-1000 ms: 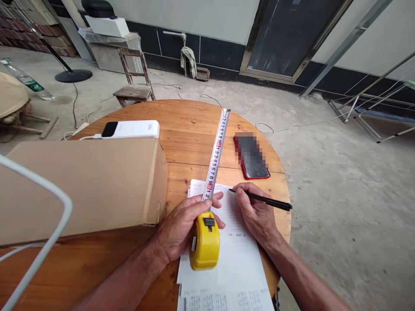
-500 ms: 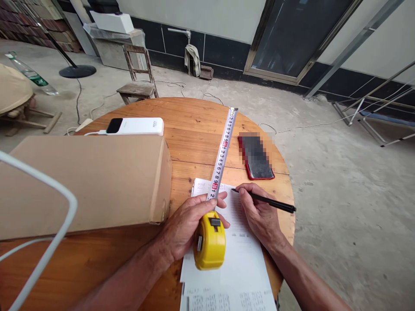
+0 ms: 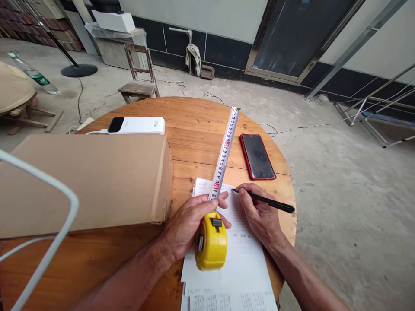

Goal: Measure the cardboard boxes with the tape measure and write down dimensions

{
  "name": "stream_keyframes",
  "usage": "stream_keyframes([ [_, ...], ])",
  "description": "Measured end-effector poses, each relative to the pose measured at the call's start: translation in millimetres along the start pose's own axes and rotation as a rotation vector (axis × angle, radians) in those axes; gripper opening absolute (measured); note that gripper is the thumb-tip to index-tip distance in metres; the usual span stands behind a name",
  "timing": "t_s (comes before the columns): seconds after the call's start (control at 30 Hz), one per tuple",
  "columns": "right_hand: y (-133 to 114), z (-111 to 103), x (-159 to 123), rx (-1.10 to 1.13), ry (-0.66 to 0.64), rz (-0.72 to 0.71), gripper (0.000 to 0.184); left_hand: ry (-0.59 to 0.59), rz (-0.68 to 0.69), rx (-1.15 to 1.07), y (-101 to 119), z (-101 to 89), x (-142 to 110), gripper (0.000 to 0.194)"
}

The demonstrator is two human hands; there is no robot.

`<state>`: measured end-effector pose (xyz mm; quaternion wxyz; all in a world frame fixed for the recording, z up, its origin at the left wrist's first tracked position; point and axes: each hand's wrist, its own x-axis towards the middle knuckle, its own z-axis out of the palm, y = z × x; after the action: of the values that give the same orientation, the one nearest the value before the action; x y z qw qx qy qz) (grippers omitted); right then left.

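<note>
Tape measure point(image 3: 214, 252): left hand point(image 3: 183, 226) is holding it, ideally steady.
Pen point(image 3: 274, 202): right hand point(image 3: 259, 212) is pinching near tip point(image 3: 234, 190), aiding control.
Paper point(image 3: 244, 263): lying beneath both.

We take this for the yard of a home or a similar household space, though we cannot tell whether it is roofed. We see a bare concrete floor point(image 3: 343, 207), a far wall point(image 3: 194, 15) with a dark tiled band point(image 3: 223, 58) and a framed door point(image 3: 292, 39), stacked bricks point(image 3: 19, 21) far left, and a worn wooden chair point(image 3: 138, 89) beyond our round table point(image 3: 194, 116).
</note>
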<state>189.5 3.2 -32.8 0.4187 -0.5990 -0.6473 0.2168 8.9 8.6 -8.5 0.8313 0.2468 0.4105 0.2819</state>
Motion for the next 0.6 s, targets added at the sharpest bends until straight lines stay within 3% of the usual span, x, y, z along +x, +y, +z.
stream_keyframes([
  [0.6,-0.8,-0.2,0.9,-0.057,-0.004,-0.025,0.014,-0.005,0.0,0.005,-0.6,-0.9,-1.1,0.016],
])
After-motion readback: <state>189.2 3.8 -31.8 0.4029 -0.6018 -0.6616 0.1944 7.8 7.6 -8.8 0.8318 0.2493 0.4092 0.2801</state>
